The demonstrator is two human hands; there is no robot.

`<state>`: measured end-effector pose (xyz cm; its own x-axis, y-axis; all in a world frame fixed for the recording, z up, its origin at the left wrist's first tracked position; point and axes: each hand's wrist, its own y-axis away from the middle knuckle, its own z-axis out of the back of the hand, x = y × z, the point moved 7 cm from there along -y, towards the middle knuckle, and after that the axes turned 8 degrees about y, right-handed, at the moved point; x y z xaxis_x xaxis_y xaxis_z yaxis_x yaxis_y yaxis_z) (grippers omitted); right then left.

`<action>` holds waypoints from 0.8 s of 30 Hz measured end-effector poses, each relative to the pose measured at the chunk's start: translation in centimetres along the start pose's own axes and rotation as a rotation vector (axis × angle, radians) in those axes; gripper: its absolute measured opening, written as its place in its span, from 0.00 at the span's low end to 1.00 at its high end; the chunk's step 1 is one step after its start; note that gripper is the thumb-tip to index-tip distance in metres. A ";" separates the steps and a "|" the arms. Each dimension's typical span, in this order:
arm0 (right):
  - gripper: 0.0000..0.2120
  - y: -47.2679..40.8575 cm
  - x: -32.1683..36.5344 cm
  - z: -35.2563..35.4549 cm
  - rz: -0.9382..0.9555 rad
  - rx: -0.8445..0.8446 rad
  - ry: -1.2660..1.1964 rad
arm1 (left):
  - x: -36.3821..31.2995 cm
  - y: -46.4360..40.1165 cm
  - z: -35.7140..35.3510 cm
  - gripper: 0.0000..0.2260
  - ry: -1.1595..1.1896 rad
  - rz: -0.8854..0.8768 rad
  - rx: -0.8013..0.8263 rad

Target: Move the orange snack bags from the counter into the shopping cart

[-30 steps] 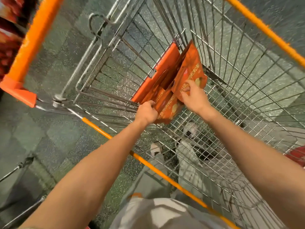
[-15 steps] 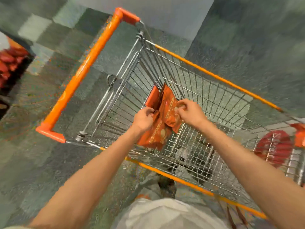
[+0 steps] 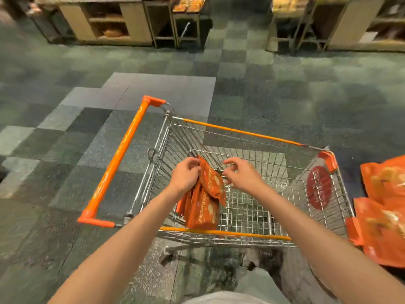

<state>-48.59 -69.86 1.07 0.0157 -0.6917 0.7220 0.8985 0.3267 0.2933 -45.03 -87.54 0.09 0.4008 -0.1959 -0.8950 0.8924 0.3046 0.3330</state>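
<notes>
A wire shopping cart (image 3: 247, 132) with orange rails and an orange push handle stands in front of me. Several orange snack bags (image 3: 205, 202) lean upright against its left inner wall. My left hand (image 3: 186, 174) is curled at the top edge of those bags, touching them. My right hand (image 3: 240, 174) hovers just right of the bags with fingers apart and nothing in it. More orange snack bags (image 3: 385, 207) lie in a pile at the right edge of the view, beside the cart.
The cart handle (image 3: 119, 159) juts out to the left. A round red sign (image 3: 318, 187) hangs on the cart's right end. Wooden display shelves (image 3: 105, 20) and metal racks (image 3: 186, 20) line the far side of the tiled floor. My legs show below the cart.
My right hand has let go of the bags and opened. The bags now rest against the cart's left wall. My head has lifted, showing the whole cart and the far shelves.
</notes>
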 end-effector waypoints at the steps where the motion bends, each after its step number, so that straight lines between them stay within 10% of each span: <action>1: 0.15 1.1 0.2 0.7 0.002 -0.023 0.005 | -0.8 0.4 -0.2 0.09 -0.003 -0.023 0.027; 24: 0.13 32.9 -18.2 21.6 -0.298 -0.583 -0.069 | -12.4 19.8 -29.9 0.11 0.000 -0.289 0.551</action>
<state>-28.79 -32.62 11.07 -0.2814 -0.6495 0.7064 0.9508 -0.2883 0.1137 -38.54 -51.23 8.92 0.1270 -0.1990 -0.9717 0.9406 -0.2868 0.1817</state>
